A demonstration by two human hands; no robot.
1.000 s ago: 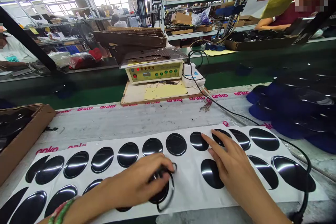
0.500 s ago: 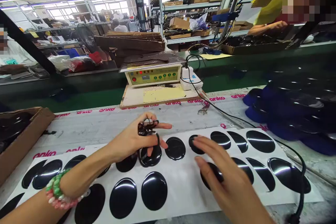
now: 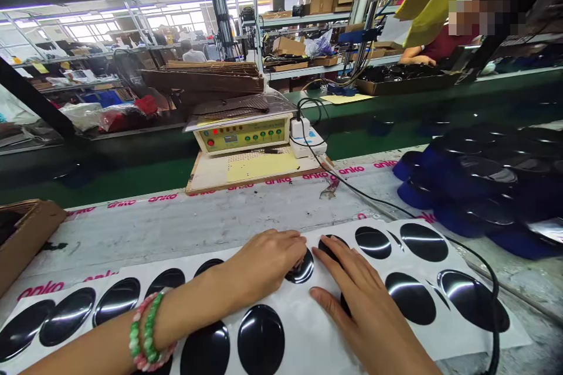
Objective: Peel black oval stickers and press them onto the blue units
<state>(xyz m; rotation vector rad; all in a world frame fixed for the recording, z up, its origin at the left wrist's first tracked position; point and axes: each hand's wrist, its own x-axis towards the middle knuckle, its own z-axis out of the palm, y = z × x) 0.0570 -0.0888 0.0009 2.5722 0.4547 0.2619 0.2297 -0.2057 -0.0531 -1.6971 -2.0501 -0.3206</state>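
White sheets [image 3: 308, 328] carrying shiny black ovals lie across the table. My left hand [image 3: 275, 258], with green and pink bead bracelets on its wrist, is closed over one black oval [image 3: 303, 269] in the upper row. Whatever its curled fingers hold is hidden beneath them. To its right, my right hand [image 3: 352, 281] rests on the sheet with fingers spread, partly covering two ovals. Another black oval [image 3: 261, 340] shows whole below my left hand.
Dark blue, glossy rounded pieces [image 3: 479, 181] are heaped at the right. A black cable [image 3: 373, 193] runs from a control box [image 3: 246, 133] to the right edge. A cardboard box [image 3: 39, 234] stands at the left. Across the green belt, a person's arm [image 3: 416, 57] shows.
My left hand has moved right and down onto an oval; the dark looped tool seen in it earlier no longer shows. My right hand has shifted slightly left. The view has shifted a little.
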